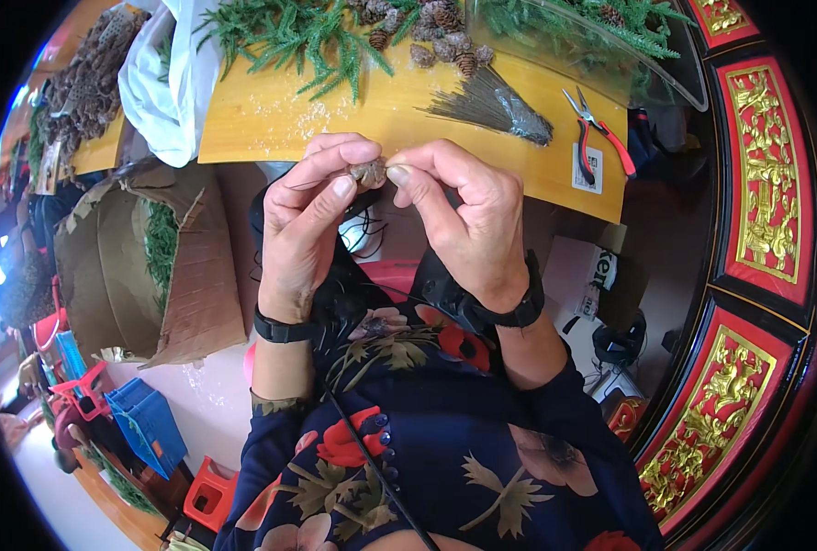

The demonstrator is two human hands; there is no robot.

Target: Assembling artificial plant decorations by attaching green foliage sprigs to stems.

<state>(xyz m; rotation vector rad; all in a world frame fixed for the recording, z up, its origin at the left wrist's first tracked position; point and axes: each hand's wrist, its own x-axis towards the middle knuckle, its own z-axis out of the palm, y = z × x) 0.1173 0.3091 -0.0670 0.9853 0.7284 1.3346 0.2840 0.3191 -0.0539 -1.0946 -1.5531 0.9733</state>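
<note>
My left hand (309,197) pinches a small brown pine cone (368,174) between thumb and fingers, just off the table's near edge. A thin dark wire (309,187) sticks out leftward by these fingers. Close against the cone's right side, the thumb and forefinger of my right hand (459,207) are pressed together; whatever is between them is too small to make out. On the yellow table (271,119) beyond lie a fanned bundle of thin dark wires (491,106), red-handled pliers (601,133) and a pile of pine cones (445,41).
Green artificial pine sprigs (307,41) cover the table's far side, partly in a clear plastic bin (610,69). A white plastic bag (165,87) hangs at the left corner. Below stand an open cardboard box (202,285), a blue crate (147,427) and a red stool (211,491). Carved red-and-gold panels (765,174) line the right.
</note>
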